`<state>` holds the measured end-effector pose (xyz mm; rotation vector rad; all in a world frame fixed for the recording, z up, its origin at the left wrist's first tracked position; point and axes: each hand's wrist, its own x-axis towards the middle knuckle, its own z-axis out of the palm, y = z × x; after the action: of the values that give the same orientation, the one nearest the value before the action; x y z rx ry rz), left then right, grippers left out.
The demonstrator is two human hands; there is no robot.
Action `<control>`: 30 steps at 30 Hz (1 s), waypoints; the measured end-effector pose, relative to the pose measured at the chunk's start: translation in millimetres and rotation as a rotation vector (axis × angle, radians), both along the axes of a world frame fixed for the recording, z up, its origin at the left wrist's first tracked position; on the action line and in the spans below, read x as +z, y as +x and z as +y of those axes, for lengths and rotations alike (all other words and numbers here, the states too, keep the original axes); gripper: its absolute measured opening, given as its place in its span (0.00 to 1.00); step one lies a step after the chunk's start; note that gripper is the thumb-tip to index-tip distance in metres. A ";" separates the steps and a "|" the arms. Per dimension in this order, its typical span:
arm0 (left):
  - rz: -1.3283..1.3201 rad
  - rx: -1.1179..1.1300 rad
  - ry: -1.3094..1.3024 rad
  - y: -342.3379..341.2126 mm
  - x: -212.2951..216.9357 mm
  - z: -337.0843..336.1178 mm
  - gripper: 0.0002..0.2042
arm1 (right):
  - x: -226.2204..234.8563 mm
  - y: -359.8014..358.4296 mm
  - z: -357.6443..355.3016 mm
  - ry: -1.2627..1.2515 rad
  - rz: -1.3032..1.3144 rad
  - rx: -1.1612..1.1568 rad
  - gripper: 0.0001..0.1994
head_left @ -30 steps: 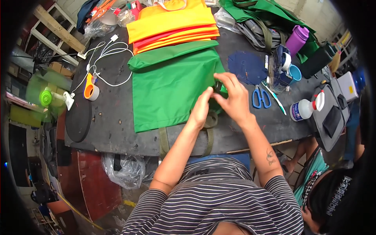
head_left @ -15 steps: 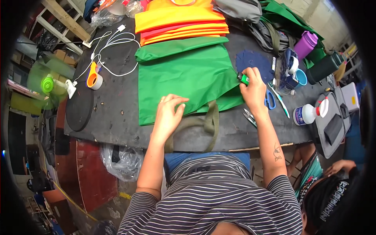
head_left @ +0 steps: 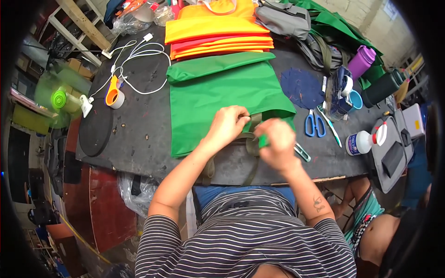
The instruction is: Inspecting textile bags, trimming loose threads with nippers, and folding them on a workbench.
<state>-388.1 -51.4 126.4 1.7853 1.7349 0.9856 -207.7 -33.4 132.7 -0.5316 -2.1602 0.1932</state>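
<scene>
A green fabric bag [head_left: 218,95] lies flat in front of me, its far edge folded over. My left hand [head_left: 227,125] is closed in a pinch at the bag's near edge, where an olive webbing strap [head_left: 256,119] joins it. The strap loops down toward the table's front edge. In my right hand [head_left: 279,141] is a small green lighter [head_left: 263,141], close to the strap and just right of my left hand. Motion blurs this hand, and its fingers cover part of the lighter.
Beyond the bag is a stack of orange and yellow fabric bags [head_left: 218,30]. To the right lie blue scissors [head_left: 315,125], thread snips [head_left: 302,152], a toothbrush [head_left: 330,126] and a spray bottle [head_left: 359,142]. A tape roll [head_left: 114,98] and white cable [head_left: 134,62] are left. Someone sits at lower right.
My right hand has come left and nearer with the lighter, uncovering the scissors. The left hand has moved right, from lying open on the bag to pinching at the strap.
</scene>
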 end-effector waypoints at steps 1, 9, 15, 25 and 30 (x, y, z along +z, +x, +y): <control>-0.003 -0.071 0.026 4.1 4.7 4.6 0.07 | -11.0 -6.1 -9.7 -0.008 -0.029 0.008 0.17; 0.288 -0.216 0.135 10.8 9.6 27.4 0.04 | -30.4 -7.5 -2.4 -0.176 -0.215 -0.253 0.26; 0.451 -0.198 0.190 -0.7 12.5 51.6 0.11 | -40.8 -4.5 11.5 0.115 -0.314 -0.258 0.02; 0.414 -0.108 0.292 -55.4 39.9 79.2 0.06 | -31.0 24.7 -31.4 -0.188 -0.626 -0.224 0.22; 0.293 -0.200 0.221 -40.3 36.9 63.8 0.10 | -0.1 4.4 -45.4 -0.503 -0.445 -0.022 0.25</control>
<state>-428.4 12.4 163.4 2.2933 1.6178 0.8944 -203.3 -78.7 132.6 -0.9550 -2.5393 0.6712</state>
